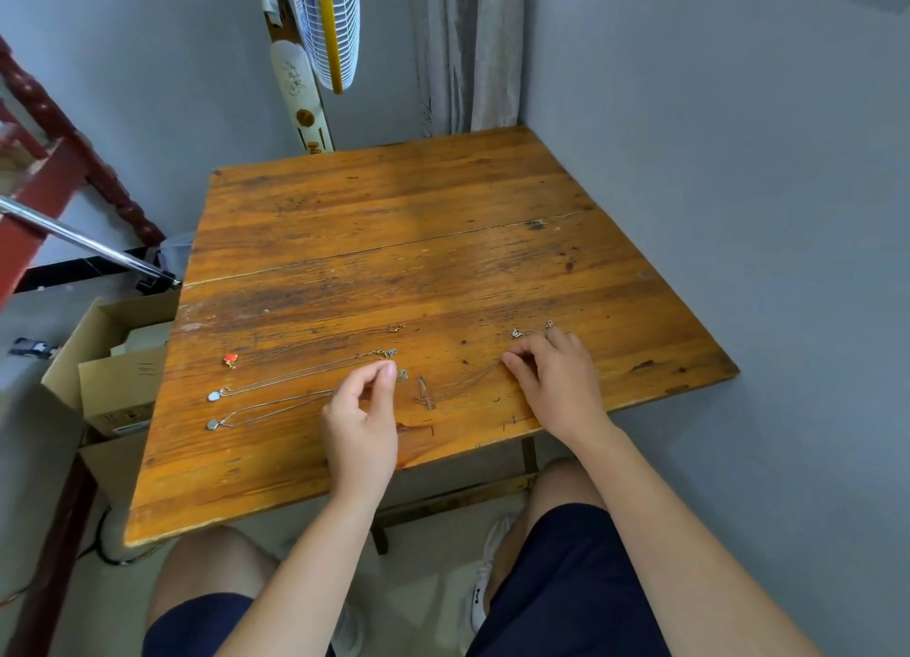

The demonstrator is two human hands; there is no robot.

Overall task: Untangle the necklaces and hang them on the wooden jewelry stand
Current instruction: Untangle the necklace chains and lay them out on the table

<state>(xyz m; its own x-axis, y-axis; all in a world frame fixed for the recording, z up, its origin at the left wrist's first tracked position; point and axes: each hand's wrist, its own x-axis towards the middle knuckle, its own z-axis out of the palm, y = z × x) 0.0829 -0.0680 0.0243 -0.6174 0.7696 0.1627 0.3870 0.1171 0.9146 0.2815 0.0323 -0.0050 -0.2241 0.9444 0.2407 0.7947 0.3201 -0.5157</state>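
While both forearms reach over the near edge of the wooden table [394,203], the right hand [556,380] lies palm-down, fingertips curled and pinching a fine chain [463,385] that trails leftward. The left hand [362,420] hovers, thumb and forefinger nearly meeting; whether they pinch anything is unclear. Three pendant necklaces [295,375] lie stretched out beside it.

The left hand [362,420] is turned on its side, the tips of thumb and forefinger meeting in a pinch. The right hand [556,383] is palm down, its fingers bent downward
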